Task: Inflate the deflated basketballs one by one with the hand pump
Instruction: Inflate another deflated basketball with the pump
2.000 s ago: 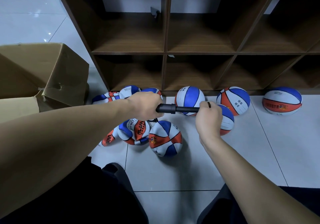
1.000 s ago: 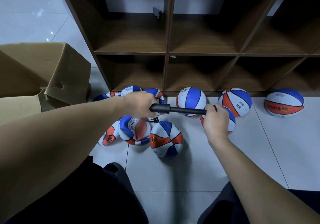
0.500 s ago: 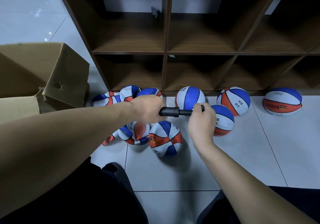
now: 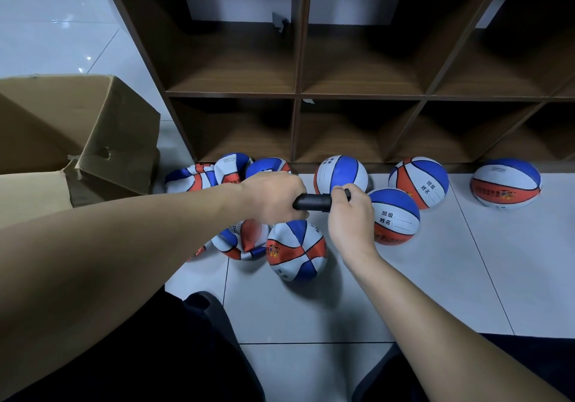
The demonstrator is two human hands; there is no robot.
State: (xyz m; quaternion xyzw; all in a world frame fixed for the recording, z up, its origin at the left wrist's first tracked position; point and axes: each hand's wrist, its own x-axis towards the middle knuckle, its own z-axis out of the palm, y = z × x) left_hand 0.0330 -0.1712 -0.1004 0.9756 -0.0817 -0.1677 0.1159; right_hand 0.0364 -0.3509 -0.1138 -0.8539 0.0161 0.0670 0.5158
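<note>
A black hand pump [image 4: 312, 201] lies level between my hands above the floor. My left hand [image 4: 273, 196] grips its barrel end and my right hand [image 4: 350, 215] grips its handle, pushed close against the barrel. Below my left hand a creased, partly flat red, white and blue basketball [image 4: 245, 239] sits on the tiles; the pump's link to it is hidden. A rounder basketball [image 4: 295, 250] lies just right of it. Several flat basketballs [image 4: 199, 179] are piled at the shelf's foot on the left.
Firm round basketballs [image 4: 418, 182] lie on the white tiles at the right, one [image 4: 505, 182] farthest out. A dark wooden shelf unit [image 4: 298, 96] with bare cubbies stands behind them. An open cardboard box [image 4: 77, 127] sits at the left. My knees fill the bottom.
My right hand has pushed the pump handle leftward into the barrel, from a long extended rod a second ago to nearly closed now. My left hand stays in place.
</note>
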